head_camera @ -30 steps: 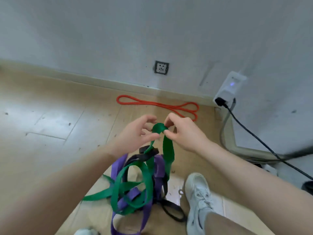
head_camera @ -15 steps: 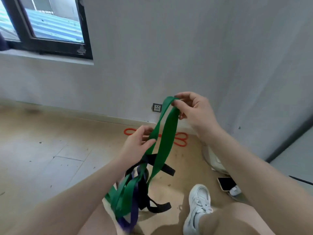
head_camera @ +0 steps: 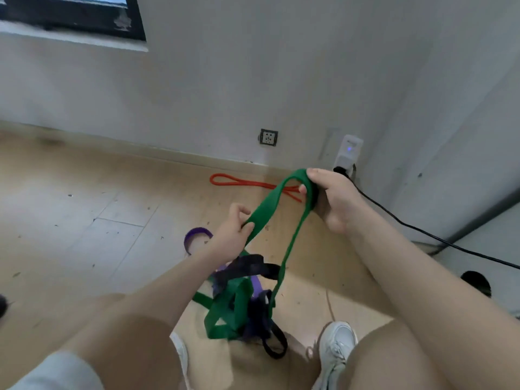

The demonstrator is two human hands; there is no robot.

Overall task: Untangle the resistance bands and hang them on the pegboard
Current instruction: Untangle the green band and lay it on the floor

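A wide green band (head_camera: 267,205) stretches between my hands as a raised loop. My right hand (head_camera: 332,201) grips the loop's top, fingers curled over it. My left hand (head_camera: 235,228) pinches the left strand lower down. Both strands run down into a knot of green, black (head_camera: 253,267) and purple (head_camera: 197,236) bands hanging over the floor between my knees. A thin red band (head_camera: 253,184) lies on the floor by the wall. No pegboard is in view.
Wooden floor (head_camera: 84,215) runs to a grey wall with a socket (head_camera: 268,137). A white plug-in device (head_camera: 347,152) with a black cable (head_camera: 422,229) sits at the right. My white shoe (head_camera: 334,350) stands below the tangle. A window (head_camera: 70,15) is at top left.
My hands have moved apart, the right rising with the green loop's top. The tangle has lifted off the floor. The view swung up, then dropped back toward the floor and right.
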